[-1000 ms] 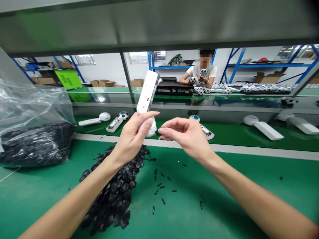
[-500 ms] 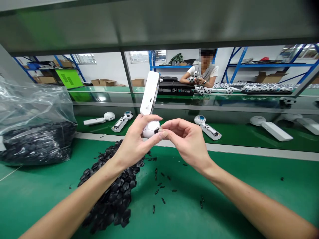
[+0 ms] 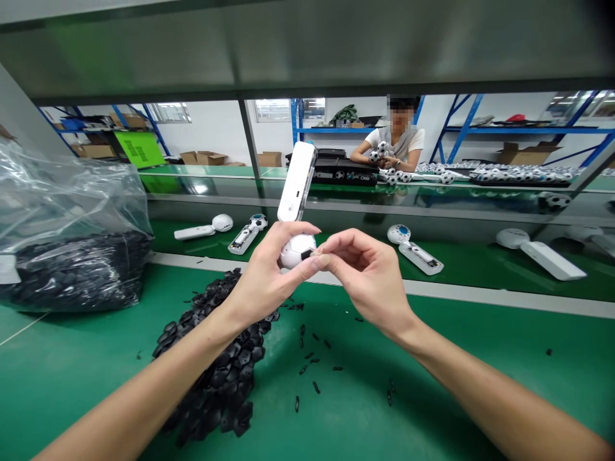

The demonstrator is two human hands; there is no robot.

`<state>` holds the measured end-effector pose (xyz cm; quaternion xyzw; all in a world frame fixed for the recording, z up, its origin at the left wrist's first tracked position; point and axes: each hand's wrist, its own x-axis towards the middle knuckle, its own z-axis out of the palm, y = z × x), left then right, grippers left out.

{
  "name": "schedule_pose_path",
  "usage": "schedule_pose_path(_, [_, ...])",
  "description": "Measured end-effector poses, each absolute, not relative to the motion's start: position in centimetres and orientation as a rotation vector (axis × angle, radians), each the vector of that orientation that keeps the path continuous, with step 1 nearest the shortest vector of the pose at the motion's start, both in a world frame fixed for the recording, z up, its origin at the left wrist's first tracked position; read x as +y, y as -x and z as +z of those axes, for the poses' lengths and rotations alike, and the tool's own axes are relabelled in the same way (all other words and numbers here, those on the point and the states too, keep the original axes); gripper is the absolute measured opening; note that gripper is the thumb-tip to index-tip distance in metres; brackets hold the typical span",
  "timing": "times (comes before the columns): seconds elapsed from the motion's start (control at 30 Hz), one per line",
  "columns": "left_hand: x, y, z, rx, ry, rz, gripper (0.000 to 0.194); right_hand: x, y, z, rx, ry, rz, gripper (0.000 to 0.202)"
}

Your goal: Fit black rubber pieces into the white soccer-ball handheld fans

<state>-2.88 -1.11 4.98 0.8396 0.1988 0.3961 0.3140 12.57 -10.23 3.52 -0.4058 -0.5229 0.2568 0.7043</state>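
My left hand (image 3: pixel 262 272) is closed around the ball head of a white handheld device with a football-patterned head (image 3: pixel 298 250). Its long white handle (image 3: pixel 296 182) points up and away, leaning slightly right. On the ball's right side a black patch (image 3: pixel 306 254) shows beside my left thumb. My right hand (image 3: pixel 369 275) pinches thumb and forefinger together at that patch, its tips touching the ball's edge; whatever lies between them is too small to make out. Below my left forearm spreads a pile of black pentagonal pieces (image 3: pixel 230 365).
Several small black strips (image 3: pixel 316 387) lie scattered on the green table (image 3: pixel 432 397). A clear plastic bag (image 3: pixel 72 256) of black pieces stands left. Similar white devices (image 3: pixel 542 256) lie along the green belt behind a pale rail (image 3: pixel 480 304). Across it sits a co-worker (image 3: pixel 391 147). A shelf (image 3: pixel 307 51) hangs overhead.
The devices on the belt have shifted right relative to the table. Both hands stay together at the ball, with the right fingertips still pinched by the black patch. The view has shifted slightly.
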Motion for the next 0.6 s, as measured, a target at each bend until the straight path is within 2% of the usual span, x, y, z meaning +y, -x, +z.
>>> schedule_pose_path(0.6, [-1.08, 2.99, 4.7, 0.555, -2.226, 1.043, 0.043, -10.58, -12.38, 2.96, -1.266, 0.964, 0.372, 0.009])
